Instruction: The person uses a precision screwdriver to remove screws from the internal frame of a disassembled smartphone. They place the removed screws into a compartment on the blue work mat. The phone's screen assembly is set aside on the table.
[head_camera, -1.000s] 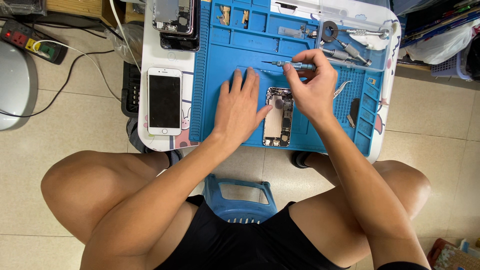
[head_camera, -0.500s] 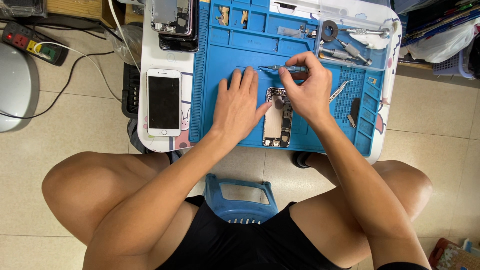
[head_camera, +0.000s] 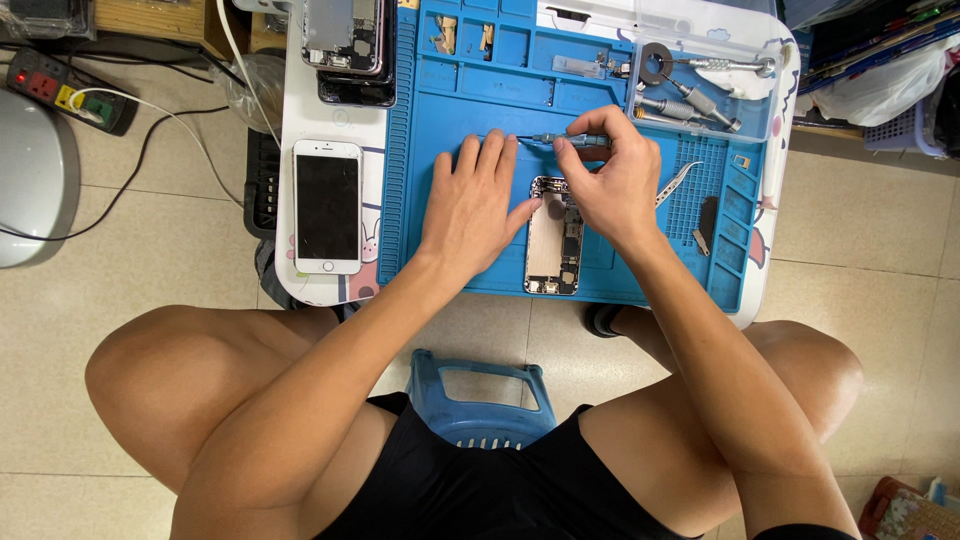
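Note:
An opened phone body (head_camera: 554, 240) lies on a blue work mat (head_camera: 440, 90), its inner parts showing. My left hand (head_camera: 475, 205) rests flat on the mat just left of it, thumb against the phone's edge. My right hand (head_camera: 610, 175) is above the phone's top right corner and grips a thin screwdriver (head_camera: 560, 140) that lies almost level, tip pointing left.
A white phone (head_camera: 326, 207) lies face up on the white table left of the mat. Dismantled phone bodies (head_camera: 350, 45) sit at the back left. A clear tray (head_camera: 700, 75) holds more screwdrivers. Tweezers (head_camera: 678, 184) lie right of my hand. A blue stool (head_camera: 480, 395) stands between my knees.
My right hand has shifted a little left and closer over the phone's top with the screwdriver. My left hand stays flat on the mat.

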